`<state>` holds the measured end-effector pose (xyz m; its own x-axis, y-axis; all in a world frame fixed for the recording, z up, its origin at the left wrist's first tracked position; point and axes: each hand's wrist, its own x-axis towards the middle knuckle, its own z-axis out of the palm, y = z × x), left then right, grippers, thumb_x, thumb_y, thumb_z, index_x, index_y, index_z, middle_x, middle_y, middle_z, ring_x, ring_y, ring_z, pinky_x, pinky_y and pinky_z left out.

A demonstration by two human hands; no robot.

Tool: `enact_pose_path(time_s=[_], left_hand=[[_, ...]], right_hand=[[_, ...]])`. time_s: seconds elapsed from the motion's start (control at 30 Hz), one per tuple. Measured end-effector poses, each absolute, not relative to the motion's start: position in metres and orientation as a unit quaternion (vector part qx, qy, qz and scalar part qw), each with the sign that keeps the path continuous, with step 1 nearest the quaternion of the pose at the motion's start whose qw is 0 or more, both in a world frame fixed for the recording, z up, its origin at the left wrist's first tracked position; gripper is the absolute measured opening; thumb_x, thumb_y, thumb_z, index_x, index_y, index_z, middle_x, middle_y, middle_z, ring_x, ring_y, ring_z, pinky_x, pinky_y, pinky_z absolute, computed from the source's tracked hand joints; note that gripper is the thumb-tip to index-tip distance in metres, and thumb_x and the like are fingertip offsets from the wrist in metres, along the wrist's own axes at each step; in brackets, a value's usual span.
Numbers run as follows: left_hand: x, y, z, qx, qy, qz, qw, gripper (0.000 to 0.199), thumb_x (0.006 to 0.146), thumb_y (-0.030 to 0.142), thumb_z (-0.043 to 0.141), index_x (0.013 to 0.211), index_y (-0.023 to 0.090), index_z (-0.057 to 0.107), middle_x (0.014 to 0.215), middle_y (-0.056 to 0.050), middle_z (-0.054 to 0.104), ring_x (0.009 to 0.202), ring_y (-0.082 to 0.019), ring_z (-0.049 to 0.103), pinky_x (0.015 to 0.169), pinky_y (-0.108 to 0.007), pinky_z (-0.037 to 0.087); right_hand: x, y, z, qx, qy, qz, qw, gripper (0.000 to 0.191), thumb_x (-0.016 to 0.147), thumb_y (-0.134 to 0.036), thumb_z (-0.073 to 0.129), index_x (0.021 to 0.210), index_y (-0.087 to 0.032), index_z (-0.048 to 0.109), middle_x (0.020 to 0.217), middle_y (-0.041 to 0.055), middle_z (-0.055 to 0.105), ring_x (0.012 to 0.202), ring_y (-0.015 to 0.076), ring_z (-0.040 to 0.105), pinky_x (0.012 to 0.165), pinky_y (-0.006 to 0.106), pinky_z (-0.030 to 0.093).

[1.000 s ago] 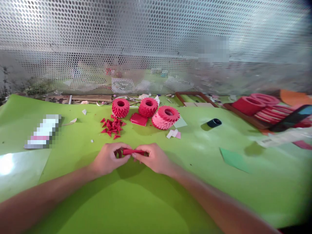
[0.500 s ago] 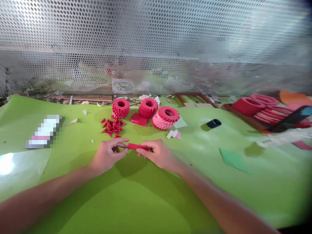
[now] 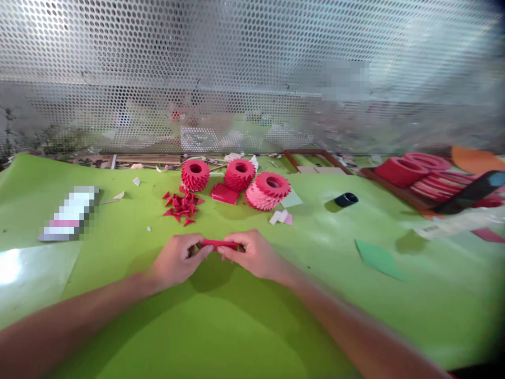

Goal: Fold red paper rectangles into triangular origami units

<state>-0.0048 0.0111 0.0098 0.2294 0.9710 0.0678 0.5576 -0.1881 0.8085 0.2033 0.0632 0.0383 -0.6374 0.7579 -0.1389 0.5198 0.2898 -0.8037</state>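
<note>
Between my hands is a narrow folded strip of red paper (image 3: 219, 245), held level above the green table. My left hand (image 3: 179, 259) pinches its left end between thumb and fingers. The right end is gripped the same way by my right hand (image 3: 252, 252). Just beyond my left hand lies a pile of small red folded paper triangles (image 3: 182, 205). A stack of red paper pieces (image 3: 224, 194) sits behind the strip. Around it stand three ring-shaped paper pieces: a red one (image 3: 195, 176), a second red one (image 3: 240, 175), and a pink one with a red top (image 3: 268, 191).
Left is a blurred-out flat object (image 3: 70, 213). On the right are a black cylinder (image 3: 346, 200), a green paper sheet (image 3: 379, 259) and a brown tray (image 3: 390, 188) of red and pink rings. Paper scraps (image 3: 281, 217) lie near the pink ring. A perforated metal panel (image 3: 244, 63) rises behind.
My left hand has closed on the left end of the red paper strip, which only my right hand held before. Both hands have come slightly lower and closer together.
</note>
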Motion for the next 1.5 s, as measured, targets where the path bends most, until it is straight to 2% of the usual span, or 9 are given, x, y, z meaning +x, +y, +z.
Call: enact_pose_path(time_s=[0.17,0.37,0.7,0.97,1.07,1.2,1.27,1.37,1.5], left_hand=[[-0.004,0.01,0.012,0.708,0.548,0.314,0.317,0.032,0.093,0.033,0.054,0.068,0.015,0.061,0.056,0.002,0.057,0.047,-0.01,0.041,0.045,-0.022,0.025],[-0.004,0.008,0.012,0.708,0.551,0.311,0.313,0.032,0.093,0.033,0.055,0.066,0.016,0.061,0.055,0.003,0.057,0.047,-0.01,0.043,0.047,-0.022,0.027],[-0.006,0.012,0.01,0.667,0.565,0.339,0.349,0.035,0.093,0.04,0.054,0.07,0.016,0.065,0.055,0.002,0.057,0.044,-0.01,0.042,0.042,-0.021,0.026],[-0.012,0.014,0.012,0.636,0.571,0.38,0.353,0.041,0.093,0.049,0.051,0.072,0.016,0.065,0.053,0.003,0.054,0.04,-0.009,0.036,0.039,-0.02,0.021],[-0.015,0.015,0.011,0.623,0.575,0.395,0.354,0.044,0.092,0.051,0.052,0.07,0.016,0.065,0.051,0.003,0.052,0.04,-0.009,0.036,0.039,-0.02,0.023],[-0.013,0.015,0.009,0.637,0.557,0.387,0.368,0.042,0.094,0.049,0.052,0.072,0.016,0.066,0.053,0.002,0.053,0.041,-0.009,0.038,0.039,-0.02,0.023],[-0.012,0.015,0.01,0.654,0.542,0.377,0.369,0.039,0.094,0.046,0.052,0.075,0.016,0.067,0.056,0.002,0.056,0.043,-0.009,0.04,0.04,-0.02,0.024],[-0.011,0.014,0.011,0.675,0.533,0.354,0.367,0.041,0.095,0.046,0.05,0.075,0.015,0.068,0.058,0.0,0.059,0.046,-0.01,0.044,0.043,-0.021,0.027],[-0.013,0.013,0.012,0.646,0.543,0.347,0.408,0.06,0.102,0.05,0.028,0.076,0.015,0.069,0.063,-0.002,0.062,0.053,-0.013,0.051,0.051,-0.024,0.036]], right_hand=[[0.199,0.063,0.034,-0.409,-0.798,0.418,0.147,0.032,0.083,-0.042,0.064,0.065,-0.016,0.058,0.058,-0.0042,0.048,0.053,0.0086,0.038,0.05,0.023,0.025],[0.195,0.059,0.033,-0.415,-0.793,0.418,0.152,0.036,0.081,-0.038,0.062,0.058,-0.018,0.043,0.056,-0.0053,0.036,0.052,0.0084,0.033,0.049,0.023,0.022],[0.204,0.065,0.042,-0.436,-0.783,0.411,0.166,0.025,0.08,-0.036,0.063,0.066,-0.016,0.061,0.057,-0.0034,0.048,0.049,0.0077,0.035,0.046,0.023,0.022],[0.224,0.083,0.045,-0.42,-0.779,0.41,0.222,0.018,0.08,-0.032,0.065,0.074,-0.016,0.071,0.068,0.0043,0.07,0.058,0.013,0.057,0.053,0.024,0.039],[0.229,0.089,0.042,-0.412,-0.768,0.419,0.255,0.021,0.081,-0.036,0.065,0.082,-0.015,0.071,0.068,0.0056,0.071,0.059,0.014,0.059,0.054,0.025,0.043],[0.221,0.079,0.039,-0.391,-0.764,0.461,0.224,0.037,0.079,-0.041,0.073,0.105,-0.015,0.07,0.088,0.0085,0.074,0.068,0.0155,0.064,0.057,0.026,0.047],[0.214,0.07,0.039,-0.379,-0.77,0.47,0.205,0.031,0.081,-0.042,0.071,0.098,-0.015,0.072,0.085,0.0074,0.074,0.069,0.0153,0.063,0.057,0.025,0.045],[0.206,0.059,0.042,-0.391,-0.776,0.433,0.239,0.026,0.088,-0.04,0.065,0.087,-0.016,0.073,0.076,0.005,0.072,0.063,0.0135,0.058,0.053,0.024,0.041],[0.205,0.056,0.043,-0.368,-0.8,0.379,0.285,0.017,0.087,-0.032,0.065,0.088,-0.018,0.075,0.076,0.0045,0.072,0.063,0.0137,0.059,0.053,0.024,0.042]])
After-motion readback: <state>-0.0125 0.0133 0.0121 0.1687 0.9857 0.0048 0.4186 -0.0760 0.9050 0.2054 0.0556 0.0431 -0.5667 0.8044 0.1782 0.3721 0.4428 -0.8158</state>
